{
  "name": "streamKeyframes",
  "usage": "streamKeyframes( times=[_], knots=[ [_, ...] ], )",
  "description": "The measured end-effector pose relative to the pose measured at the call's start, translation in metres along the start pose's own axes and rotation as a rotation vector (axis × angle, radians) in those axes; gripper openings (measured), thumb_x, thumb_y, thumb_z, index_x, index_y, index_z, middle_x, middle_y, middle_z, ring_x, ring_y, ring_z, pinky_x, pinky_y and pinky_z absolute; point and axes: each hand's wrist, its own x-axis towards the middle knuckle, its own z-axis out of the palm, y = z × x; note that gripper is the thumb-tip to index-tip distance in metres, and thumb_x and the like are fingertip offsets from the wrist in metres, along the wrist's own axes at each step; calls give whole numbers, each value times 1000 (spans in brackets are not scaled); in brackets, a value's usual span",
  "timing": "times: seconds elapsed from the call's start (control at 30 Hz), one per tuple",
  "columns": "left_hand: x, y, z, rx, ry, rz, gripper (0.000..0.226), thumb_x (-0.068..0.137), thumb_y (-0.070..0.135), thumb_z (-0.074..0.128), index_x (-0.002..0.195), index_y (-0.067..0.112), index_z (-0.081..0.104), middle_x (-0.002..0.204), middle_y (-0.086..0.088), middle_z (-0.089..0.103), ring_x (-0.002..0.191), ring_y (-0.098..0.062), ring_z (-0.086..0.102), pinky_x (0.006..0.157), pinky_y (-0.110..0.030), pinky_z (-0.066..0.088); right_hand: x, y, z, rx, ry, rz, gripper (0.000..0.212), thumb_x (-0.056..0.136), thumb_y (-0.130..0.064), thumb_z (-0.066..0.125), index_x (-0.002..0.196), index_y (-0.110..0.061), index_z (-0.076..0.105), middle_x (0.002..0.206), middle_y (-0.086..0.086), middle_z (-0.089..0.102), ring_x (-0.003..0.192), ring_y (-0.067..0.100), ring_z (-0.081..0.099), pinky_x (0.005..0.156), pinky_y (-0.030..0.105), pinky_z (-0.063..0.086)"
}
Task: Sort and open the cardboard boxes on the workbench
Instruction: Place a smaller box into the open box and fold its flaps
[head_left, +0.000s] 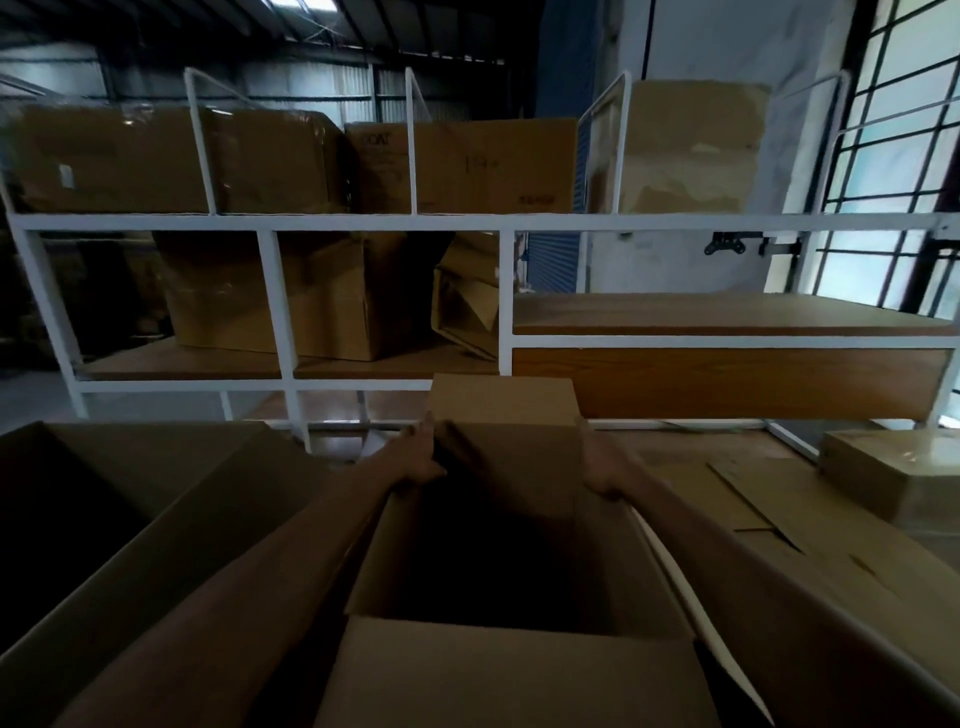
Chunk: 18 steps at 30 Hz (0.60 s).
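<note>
An open brown cardboard box stands right in front of me, its top flaps spread and its inside dark. My left hand grips the far left corner of the box, fingers along the upright far flap. My right hand holds the far right corner, partly hidden behind the box wall. Both forearms reach forward along the box's sides.
A large open box sits at my left. Flattened cardboard and a small closed box lie on the workbench at right. Behind stands a white metal shelf rack loaded with several big boxes, and a barred window is at far right.
</note>
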Motion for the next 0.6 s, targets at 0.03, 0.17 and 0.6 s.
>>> streamKeyframes(
  times=[0.03,0.17,0.6],
  knots=[
    [13,-4,0,21,-19,-9,104,88,27,67,155,19,-12,160,-20,18,138,-36,38,109,-43,37,7,-1,-1,-25,15,28,78,94,-20,54,156,-24,7,124,14,63,105,29,64,77,39,53],
    [51,-19,4,184,56,-30,80,85,32,60,151,31,14,141,-14,50,120,-28,56,102,-49,45,42,0,6,-159,-5,100,68,97,-15,47,155,-25,13,123,15,63,109,30,62,76,39,51],
    [45,-111,-28,133,240,-139,27,95,38,52,119,27,59,119,-1,64,108,-19,61,98,-45,49,114,-83,45,22,-18,37,32,91,-8,57,122,-17,52,100,6,62,84,21,64,70,38,60]
  ],
)
